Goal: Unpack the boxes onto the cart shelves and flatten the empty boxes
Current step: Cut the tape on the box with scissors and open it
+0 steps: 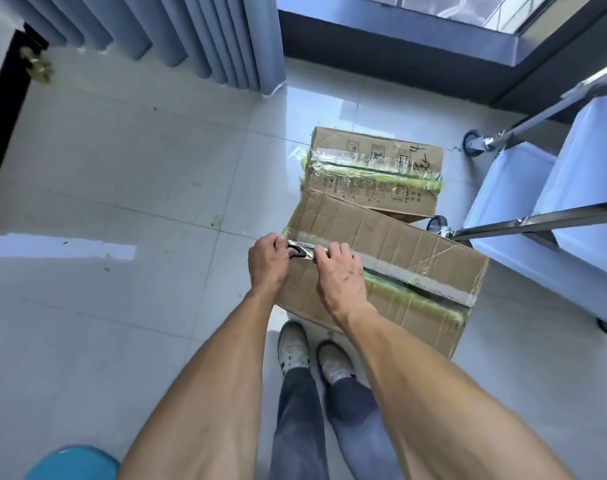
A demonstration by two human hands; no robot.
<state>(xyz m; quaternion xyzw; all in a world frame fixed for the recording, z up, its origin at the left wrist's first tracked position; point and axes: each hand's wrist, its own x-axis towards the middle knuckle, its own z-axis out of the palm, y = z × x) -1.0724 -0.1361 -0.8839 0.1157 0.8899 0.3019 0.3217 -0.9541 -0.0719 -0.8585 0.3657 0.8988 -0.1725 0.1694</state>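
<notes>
Two taped cardboard boxes stand on the tiled floor. The near box (399,247) is larger and creased, sealed along its top seam with clear and green tape (416,282). My left hand (269,259) pinches the loose end of that tape at the box's left edge. My right hand (340,275) grips the tape strip just beside it, fingers curled over the seam. A stretched shiny piece of tape runs between the two hands. The far box (374,174) is smaller, printed, and still taped shut. The cart (523,188) with pale blue shelves stands to the right.
Cart wheels (473,142) and steel legs (537,221) sit close to both boxes. Blue curtains (205,36) hang at the back, a dark window sill behind them. My shoes (295,348) are right against the near box. A teal round object (73,462) lies at bottom left.
</notes>
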